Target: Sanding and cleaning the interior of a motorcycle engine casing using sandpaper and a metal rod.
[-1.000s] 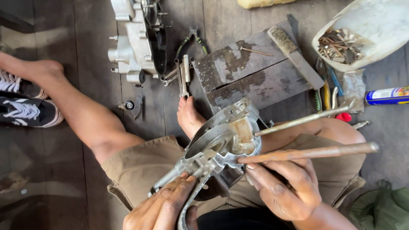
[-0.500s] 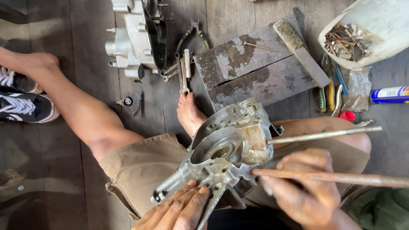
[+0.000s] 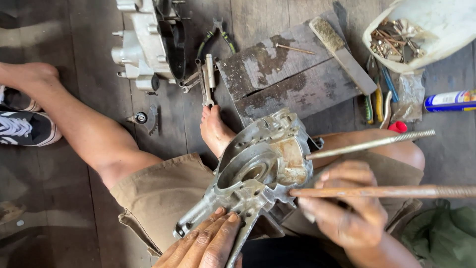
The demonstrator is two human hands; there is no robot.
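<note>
A grey metal engine case half (image 3: 263, 173) rests tilted on my lap, with a round bearing hole in its middle and rust stains inside. My left hand (image 3: 203, 243) lies on its near lower edge, fingers flat against the metal. My right hand (image 3: 347, 208) grips a rusty metal rod (image 3: 396, 191) whose tip touches the case's right side. A second, thinner grey rod (image 3: 372, 144) sticks out of the case toward the upper right.
Another engine case half (image 3: 148, 42) lies on the wooden floor at top left, with spanners (image 3: 206, 77) and pliers beside it. A worn wooden block (image 3: 292, 79) carries a wire brush (image 3: 342, 52). At the right lie a white bag of bolts (image 3: 421, 30), screwdrivers and a spray can (image 3: 451, 99). Shoes (image 3: 22, 124) sit at left.
The case has turned more upright and toward me. My right hand has shifted along the rusty rod, which now lies level with its tip at the case. My left hand stays on the lower edge.
</note>
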